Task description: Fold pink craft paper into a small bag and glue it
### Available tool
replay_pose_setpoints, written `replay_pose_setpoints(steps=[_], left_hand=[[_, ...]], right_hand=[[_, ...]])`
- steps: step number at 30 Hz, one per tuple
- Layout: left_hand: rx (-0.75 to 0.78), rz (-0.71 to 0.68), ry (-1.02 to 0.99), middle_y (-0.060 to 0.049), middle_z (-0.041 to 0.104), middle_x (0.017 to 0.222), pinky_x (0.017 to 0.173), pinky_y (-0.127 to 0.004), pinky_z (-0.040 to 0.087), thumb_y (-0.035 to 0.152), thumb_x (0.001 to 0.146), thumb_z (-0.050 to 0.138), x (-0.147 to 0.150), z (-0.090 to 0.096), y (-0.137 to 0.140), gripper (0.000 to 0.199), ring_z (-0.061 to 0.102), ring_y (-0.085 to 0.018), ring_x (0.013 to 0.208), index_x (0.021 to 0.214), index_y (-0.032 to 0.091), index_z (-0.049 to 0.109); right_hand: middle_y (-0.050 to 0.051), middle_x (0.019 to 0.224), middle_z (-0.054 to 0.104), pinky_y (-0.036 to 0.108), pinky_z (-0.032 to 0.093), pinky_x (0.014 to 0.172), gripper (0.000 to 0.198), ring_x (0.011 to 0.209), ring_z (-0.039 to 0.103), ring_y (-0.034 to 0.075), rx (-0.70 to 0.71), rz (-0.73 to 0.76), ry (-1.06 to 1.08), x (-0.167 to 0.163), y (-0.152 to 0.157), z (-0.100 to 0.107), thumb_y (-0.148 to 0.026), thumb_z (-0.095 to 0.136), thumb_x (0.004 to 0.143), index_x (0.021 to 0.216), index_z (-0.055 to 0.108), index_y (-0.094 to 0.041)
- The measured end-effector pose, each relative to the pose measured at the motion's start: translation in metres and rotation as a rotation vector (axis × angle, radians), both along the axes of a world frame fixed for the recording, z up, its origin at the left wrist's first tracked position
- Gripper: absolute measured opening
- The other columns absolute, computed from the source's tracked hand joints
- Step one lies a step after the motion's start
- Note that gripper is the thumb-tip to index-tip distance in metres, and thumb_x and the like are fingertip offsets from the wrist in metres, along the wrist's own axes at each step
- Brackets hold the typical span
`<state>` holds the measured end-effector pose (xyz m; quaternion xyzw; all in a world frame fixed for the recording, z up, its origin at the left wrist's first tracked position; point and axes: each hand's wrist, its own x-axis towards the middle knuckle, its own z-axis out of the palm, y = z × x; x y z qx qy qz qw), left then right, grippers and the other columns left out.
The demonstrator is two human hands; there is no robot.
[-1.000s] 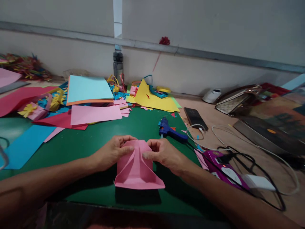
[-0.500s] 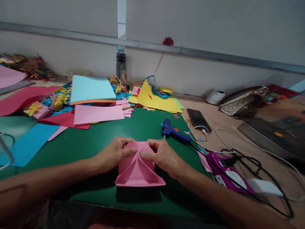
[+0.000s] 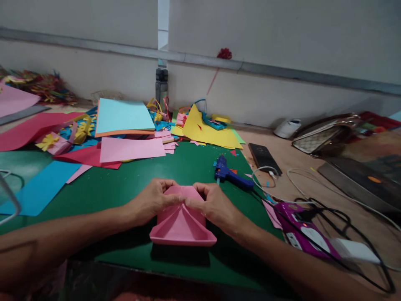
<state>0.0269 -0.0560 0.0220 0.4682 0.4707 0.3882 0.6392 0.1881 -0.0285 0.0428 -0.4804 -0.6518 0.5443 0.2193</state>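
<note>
Between my hands is a piece of folded pink paper (image 3: 183, 228), its near edge turned up like a shallow tray wall and its sides drawn in toward the middle. My left hand (image 3: 156, 200) pinches its left side, thumb on top and fingers tucked behind. From the right, my right hand (image 3: 216, 205) grips the other side the same way, the two thumb tips almost meeting over the centre crease. The fingertips under the paper are hidden. A dark shadow lies on the green tabletop (image 3: 125, 246) below the near edge.
A blue glue gun (image 3: 233, 177) lies right of centre, its cord running toward a purple power strip (image 3: 302, 232). Farther right is a black phone (image 3: 265, 158). Coloured sheets, including light blue paper (image 3: 125, 115) and yellow paper (image 3: 208, 131), are spread along the back.
My thumbs have come closer together on the pink paper, and its left front corner looks flared more upright. The whole view has shifted slightly.
</note>
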Motion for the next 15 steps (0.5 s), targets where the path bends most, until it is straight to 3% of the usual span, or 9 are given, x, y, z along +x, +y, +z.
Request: replay_pose_setpoints(steps=[7, 15], left_hand=[[-0.064, 0.006, -0.107, 0.003, 0.053, 0.058, 0.051, -0.022, 0.035, 0.029, 0.058, 0.073, -0.0014, -0.004, 0.0007, 0.027, 0.049, -0.009, 0.049, 0.063, 0.014, 0.051], [-0.012, -0.03, 0.015, 0.004, 0.047, 0.055, 0.047, -0.02, 0.029, 0.03, 0.062, 0.069, -0.0012, -0.0012, -0.0007, 0.026, 0.041, -0.007, 0.047, 0.06, 0.014, 0.049]], right_hand=[[-0.006, 0.058, 0.046, 0.019, 0.03, 0.047, 0.015, 0.053, 0.039, 0.006, -0.019, 0.071, 0.064, 0.0042, 0.0007, 0.0029, -0.022, 0.06, 0.064, 0.058, 0.049, -0.016], [-0.005, 0.056, 0.045, 0.019, 0.027, 0.045, 0.023, 0.052, 0.037, 0.006, 0.01, 0.071, 0.093, 0.0018, 0.0005, 0.0033, -0.032, 0.068, 0.061, 0.059, 0.052, -0.015]])
